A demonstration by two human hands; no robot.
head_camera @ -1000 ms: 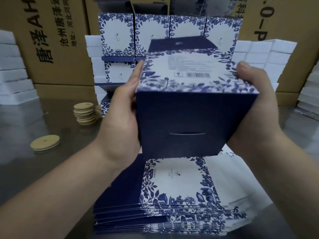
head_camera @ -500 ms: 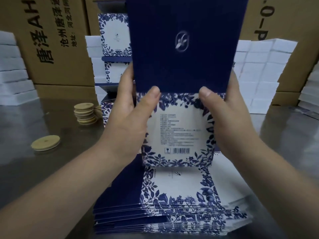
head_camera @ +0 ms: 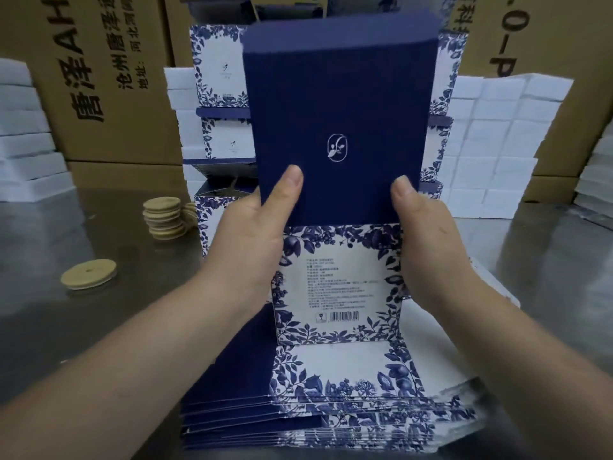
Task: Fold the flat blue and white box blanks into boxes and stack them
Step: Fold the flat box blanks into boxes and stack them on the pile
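Far left, a stack of matte white slabs (head_camera: 23, 141) with square edges is cut off by the frame. Beside it stand brown cardboard cartons (head_camera: 109, 78) printed in black characters, their tops out of view. On the dull grey metal table (head_camera: 49, 327) a single round tan disc (head_camera: 89, 274) with a small centre hole lies flat. Farther back is a short disc stack (head_camera: 165, 219), and more discs behind it are half hidden.

In the far middle, finished boxes (head_camera: 220, 78) with white faces and blue leaf borders stand in tiers, mostly covered by the box (head_camera: 338, 94) held upright at the centre, above the pile of flat blanks (head_camera: 348, 370).

The left hand (head_camera: 252, 240) grips the box's left side, thumb pressed flat on the smooth navy panel. Its other fingers pass behind the card and cannot be seen. The navy panel carries a small white oval emblem. Below it is a white panel with a floral border, print too small to read and a barcode. The blanks are thin card sheets, navy at left and floral at right, slightly fanned, with their near edge blurred.

The right hand (head_camera: 428, 237) mirrors the grip, thumb on the navy panel and fingers hidden behind.

Far right, white blocks (head_camera: 491, 144) are piled before another carton (head_camera: 530, 34), which is cropped.
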